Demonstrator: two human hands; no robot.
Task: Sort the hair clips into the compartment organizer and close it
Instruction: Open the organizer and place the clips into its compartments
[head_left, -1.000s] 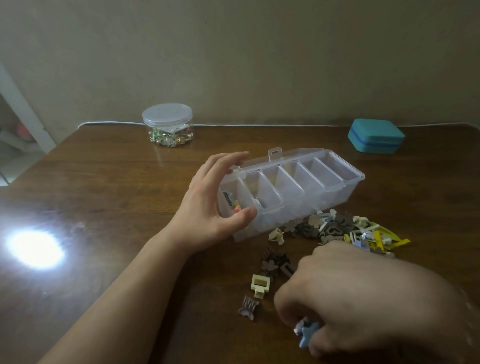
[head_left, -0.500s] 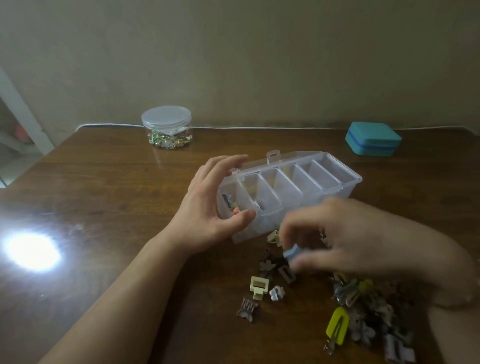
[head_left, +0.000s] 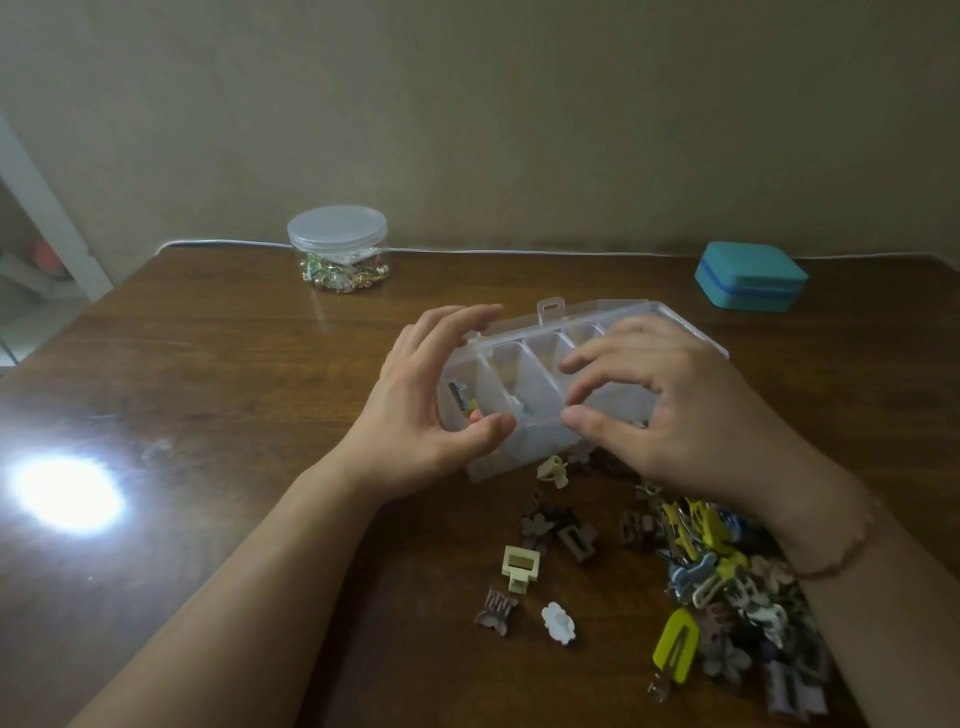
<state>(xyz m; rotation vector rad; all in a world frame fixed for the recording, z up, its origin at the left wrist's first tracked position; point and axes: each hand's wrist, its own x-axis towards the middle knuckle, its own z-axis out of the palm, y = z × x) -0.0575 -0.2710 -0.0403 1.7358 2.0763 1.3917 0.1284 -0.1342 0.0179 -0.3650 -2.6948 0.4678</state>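
Observation:
A clear compartment organizer (head_left: 524, 452) stands open mid-table, its lid (head_left: 597, 309) tilted back. My left hand (head_left: 421, 410) grips its left end, thumb on the front wall and fingers over the back. My right hand (head_left: 675, 410) hovers over the middle compartments with fingers spread and nothing visible in them. Small clips lie in the two leftmost compartments; one is a blue piece (head_left: 519, 406). Loose hair clips lie in front: a cream square clip (head_left: 519, 566), a white flower clip (head_left: 558, 621), a brown claw clip (head_left: 496, 610), a yellow snap clip (head_left: 675, 644) and a mixed pile (head_left: 727, 582).
A lidded clear jar (head_left: 337, 249) of small trinkets stands at the back left. A closed teal case (head_left: 750, 275) sits at the back right. A white cable (head_left: 519, 252) runs along the table's far edge. A bright glare spot (head_left: 67, 493) lies on the wood at left.
My right hand carried a blue clip from the near table edge up to the organizer and let it go; the hand is now empty above the compartments. My left hand kept its hold.

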